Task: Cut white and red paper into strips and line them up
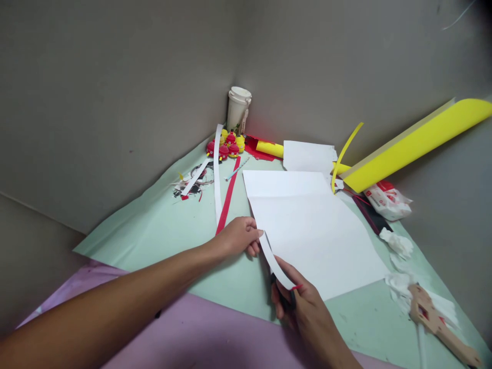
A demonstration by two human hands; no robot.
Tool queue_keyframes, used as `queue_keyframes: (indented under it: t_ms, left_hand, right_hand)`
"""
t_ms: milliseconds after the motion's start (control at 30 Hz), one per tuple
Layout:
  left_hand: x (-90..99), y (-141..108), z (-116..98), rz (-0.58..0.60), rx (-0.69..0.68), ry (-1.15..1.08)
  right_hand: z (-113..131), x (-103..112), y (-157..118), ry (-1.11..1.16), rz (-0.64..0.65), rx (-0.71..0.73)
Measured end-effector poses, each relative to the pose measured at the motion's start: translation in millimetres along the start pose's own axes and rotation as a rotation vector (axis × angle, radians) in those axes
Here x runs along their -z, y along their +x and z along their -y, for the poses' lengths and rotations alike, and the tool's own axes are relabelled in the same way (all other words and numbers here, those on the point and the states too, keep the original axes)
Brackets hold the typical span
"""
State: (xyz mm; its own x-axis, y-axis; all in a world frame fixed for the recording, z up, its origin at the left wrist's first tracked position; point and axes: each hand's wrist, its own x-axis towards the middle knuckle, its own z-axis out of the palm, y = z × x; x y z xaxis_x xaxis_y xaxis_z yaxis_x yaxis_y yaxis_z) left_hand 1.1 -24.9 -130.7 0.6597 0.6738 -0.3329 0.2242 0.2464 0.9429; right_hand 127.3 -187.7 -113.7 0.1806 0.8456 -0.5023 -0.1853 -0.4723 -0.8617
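A large white paper sheet (315, 230) lies on the green mat, and a narrow white strip (275, 262) curls up along its near left edge. My left hand (240, 236) pinches the paper at that edge, by the strip's far end. My right hand (303, 302) grips scissors with black handles (285, 297), held under the curled strip; the blades are mostly hidden by the paper. A small red bit shows near the strip's lower end. Left of the sheet lie a red strip (229, 197) and a long white strip (217, 177).
Red and yellow ornaments (225, 148) and a white lidded cup (238, 107) stand in the far corner. Paper scraps (192, 184) lie left. At right are a yellow sheet (415, 146), a tissue pack (388, 200), crumpled tissues (397, 242) and a beige glue gun (426, 307). Walls close off the back.
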Motion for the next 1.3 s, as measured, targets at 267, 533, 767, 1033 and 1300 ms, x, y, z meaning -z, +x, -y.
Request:
queue_keyframes:
  t_ms: [267, 533, 767, 1033, 1300]
  left_hand:
    - [-0.5, -0.7, -0.6, -0.018, 0.016, -0.024]
    - [-1.2, -2.3, -4.6, -0.082, 0.027, -0.053]
    - [-0.3, 0.4, -0.6, -0.049, 0.001, -0.031]
    - [0.3, 0.6, 1.6, -0.038, -0.018, -0.027]
    - [-0.2, -1.0, -1.2, -0.044, -0.007, -0.018]
  right_hand:
    - [-0.1, 0.1, -1.4, 0.004, -0.005, -0.002]
    - [0.1, -2.5, -5.7, -0.034, -0.002, 0.007]
    - [2.8, -1.7, -2.9, 0.003, 0.006, -0.026]
    - [1.5, 0.5, -0.5, -0.047, 0.007, 0.009]
    - [0.4, -3.4, -2.5, 0.015, 0.001, 0.015]
